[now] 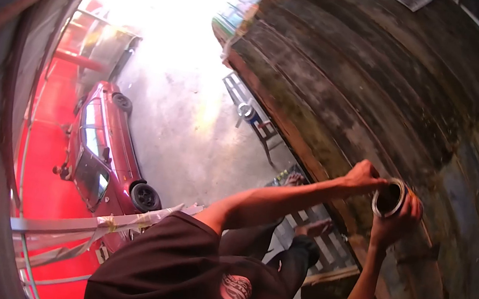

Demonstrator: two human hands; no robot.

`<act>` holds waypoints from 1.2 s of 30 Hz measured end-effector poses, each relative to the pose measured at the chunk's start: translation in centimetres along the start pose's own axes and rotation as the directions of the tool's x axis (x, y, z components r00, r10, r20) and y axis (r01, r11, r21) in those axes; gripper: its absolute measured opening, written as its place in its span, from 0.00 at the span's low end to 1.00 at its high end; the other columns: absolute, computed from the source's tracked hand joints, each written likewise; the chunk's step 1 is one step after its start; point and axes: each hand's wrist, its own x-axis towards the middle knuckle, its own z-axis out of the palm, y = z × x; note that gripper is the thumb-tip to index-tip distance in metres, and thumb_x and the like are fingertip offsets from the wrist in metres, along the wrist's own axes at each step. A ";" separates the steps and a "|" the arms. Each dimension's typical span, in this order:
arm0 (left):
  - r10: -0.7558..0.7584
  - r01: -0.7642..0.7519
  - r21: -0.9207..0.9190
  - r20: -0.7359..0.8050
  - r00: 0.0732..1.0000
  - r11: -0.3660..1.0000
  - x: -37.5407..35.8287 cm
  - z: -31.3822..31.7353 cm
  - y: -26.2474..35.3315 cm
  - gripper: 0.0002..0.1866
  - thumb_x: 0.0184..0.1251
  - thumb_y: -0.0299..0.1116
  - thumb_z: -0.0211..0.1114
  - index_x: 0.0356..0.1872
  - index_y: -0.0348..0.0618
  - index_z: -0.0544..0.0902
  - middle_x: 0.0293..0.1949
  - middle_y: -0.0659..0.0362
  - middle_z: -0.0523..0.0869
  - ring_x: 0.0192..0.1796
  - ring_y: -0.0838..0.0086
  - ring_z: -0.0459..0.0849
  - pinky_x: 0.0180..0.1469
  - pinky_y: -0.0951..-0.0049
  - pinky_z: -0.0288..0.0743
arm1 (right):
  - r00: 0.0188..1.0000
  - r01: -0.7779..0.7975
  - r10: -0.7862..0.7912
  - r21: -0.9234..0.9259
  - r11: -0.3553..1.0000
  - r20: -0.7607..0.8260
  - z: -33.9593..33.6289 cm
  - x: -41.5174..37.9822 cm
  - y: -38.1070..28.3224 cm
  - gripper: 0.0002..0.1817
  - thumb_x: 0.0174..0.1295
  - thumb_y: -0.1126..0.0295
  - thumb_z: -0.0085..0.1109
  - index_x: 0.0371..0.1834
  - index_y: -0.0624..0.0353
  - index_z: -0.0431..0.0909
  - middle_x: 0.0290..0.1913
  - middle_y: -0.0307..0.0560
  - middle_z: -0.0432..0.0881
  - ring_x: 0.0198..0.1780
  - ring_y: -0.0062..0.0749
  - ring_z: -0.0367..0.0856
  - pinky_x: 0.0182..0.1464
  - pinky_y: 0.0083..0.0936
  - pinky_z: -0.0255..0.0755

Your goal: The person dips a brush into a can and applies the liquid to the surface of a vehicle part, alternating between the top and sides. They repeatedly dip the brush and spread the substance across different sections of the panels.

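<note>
My right hand (395, 223) is wrapped around a round tin can (376, 204) with a pale metal rim and a dark inside. The can's open mouth tilts toward me. My left hand (366, 177) is beside the rim, its fingers pinched together at the can's edge; whatever they grip there is hidden. Both hands are in front of a large surface of dark, weathered planks (338, 96), stained brown and greenish.
A dark red car (101, 141) is parked to the left on the concrete floor (187, 153). A small stool (236, 90) with a container on it stands beside the planked surface. Slatted boards (334, 246) lie below my arms. A taped rail (92, 224) crosses at lower left.
</note>
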 end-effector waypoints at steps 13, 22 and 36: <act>0.170 -0.179 -0.035 -0.179 0.969 0.983 -2.7 -14.5 0.6 0.20 0.75 0.47 0.69 0.45 0.35 0.90 0.28 0.66 0.82 0.30 0.84 0.75 0.31 0.75 0.70 | 0.968 -0.223 0.234 -0.112 0.968 0.094 1.9 3.0 -4.1 0.47 0.40 0.54 0.88 0.66 0.57 0.77 0.62 0.53 0.81 0.65 0.53 0.77 0.68 0.50 0.69; -0.060 0.054 -0.025 -0.329 0.942 0.998 0.4 -24.3 -3.3 0.15 0.74 0.42 0.70 0.42 0.38 0.88 0.31 0.58 0.92 0.26 0.83 0.81 0.25 0.78 0.71 | 0.937 -0.346 0.342 -0.059 0.936 -0.070 4.1 1.9 -3.9 0.56 0.26 0.68 0.88 0.69 0.56 0.72 0.64 0.53 0.79 0.68 0.54 0.74 0.71 0.50 0.65; 0.368 -0.366 0.076 -0.371 0.853 0.927 5.0 -22.3 -6.7 0.09 0.73 0.31 0.70 0.37 0.34 0.87 0.31 0.56 0.91 0.34 0.75 0.88 0.34 0.72 0.79 | 0.923 -0.367 0.346 -0.124 0.922 -0.167 6.3 -1.7 -1.2 0.50 0.41 0.58 0.89 0.68 0.67 0.73 0.65 0.59 0.78 0.66 0.54 0.76 0.69 0.48 0.68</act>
